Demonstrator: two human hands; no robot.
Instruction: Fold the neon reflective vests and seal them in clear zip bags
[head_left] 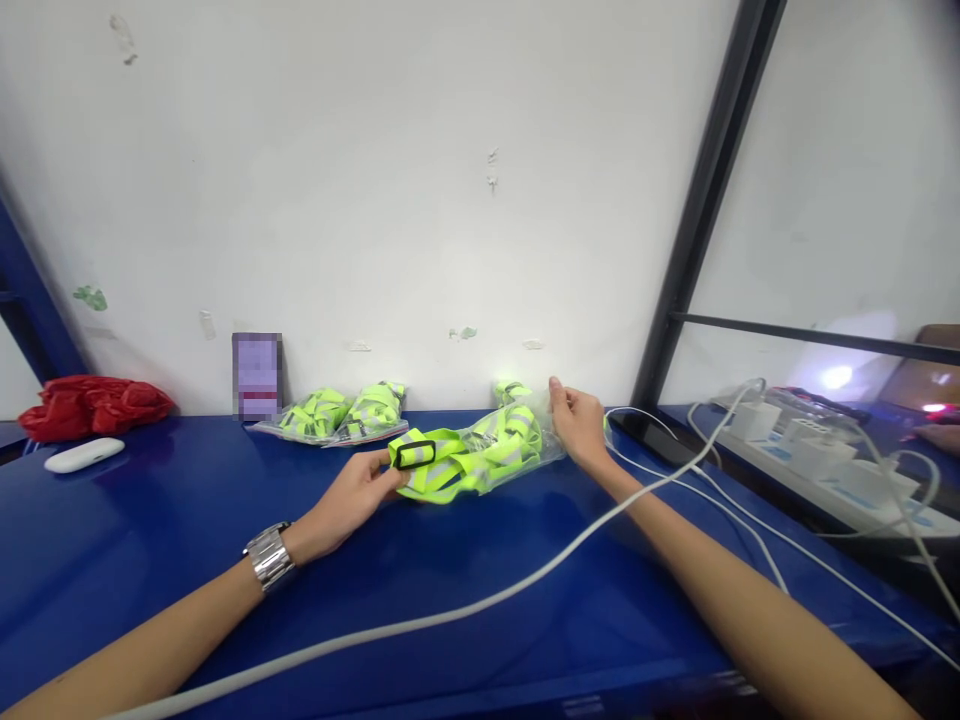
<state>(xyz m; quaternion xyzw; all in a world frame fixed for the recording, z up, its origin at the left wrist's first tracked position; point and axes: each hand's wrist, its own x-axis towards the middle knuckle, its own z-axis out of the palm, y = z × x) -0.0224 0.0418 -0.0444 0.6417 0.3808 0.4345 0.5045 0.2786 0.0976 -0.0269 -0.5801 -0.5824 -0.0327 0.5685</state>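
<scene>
A neon yellow reflective strap with a black buckle lies partly inside a clear plastic bag on the blue table. My left hand, a metal watch on its wrist, is closed on the strap's buckle end. My right hand pinches the far end of the bag, fingers pressed together.
Two more bagged yellow straps lie by the wall. A red cloth and a white oval device sit far left. A white cable crosses the table. A power strip with white chargers stands on the right, beyond a black frame post.
</scene>
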